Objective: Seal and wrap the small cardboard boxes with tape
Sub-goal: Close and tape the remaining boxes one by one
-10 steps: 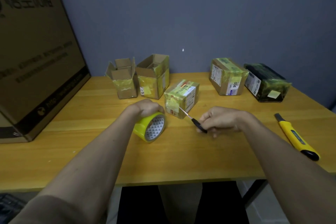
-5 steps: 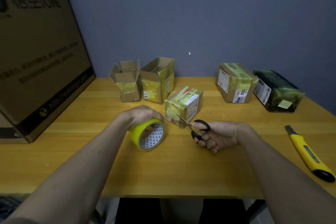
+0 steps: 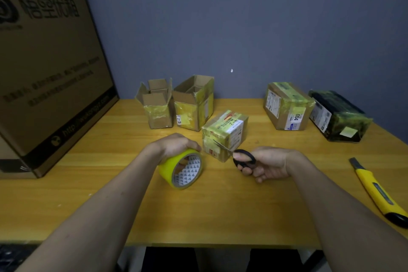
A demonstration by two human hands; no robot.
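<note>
A small cardboard box [image 3: 227, 132] wrapped in yellow tape lies at the middle of the wooden table [image 3: 220, 212]. My left hand [image 3: 176, 144] grips the top of a yellow tape roll [image 3: 181, 170] standing on edge just left of the box. My right hand [image 3: 267, 162] holds black-handled scissors [image 3: 241, 158], fingers through the loops. The blades point up-left and reach the box's near left face. Whether a tape strip runs from the roll to the box I cannot make out.
Two open small boxes [image 3: 157, 105] [image 3: 194, 104] stand behind the roll. A taped box labelled 004 [image 3: 287, 106] and a dark wrapped box [image 3: 337, 116] sit at the back right. A yellow utility knife [image 3: 377, 192] lies at the right edge. A large carton [image 3: 48, 68] fills the left.
My right hand turned palm-up and took the scissors through the handle loops. The blades stayed at the box. The view shifted slightly; the left hand kept its hold on the roll.
</note>
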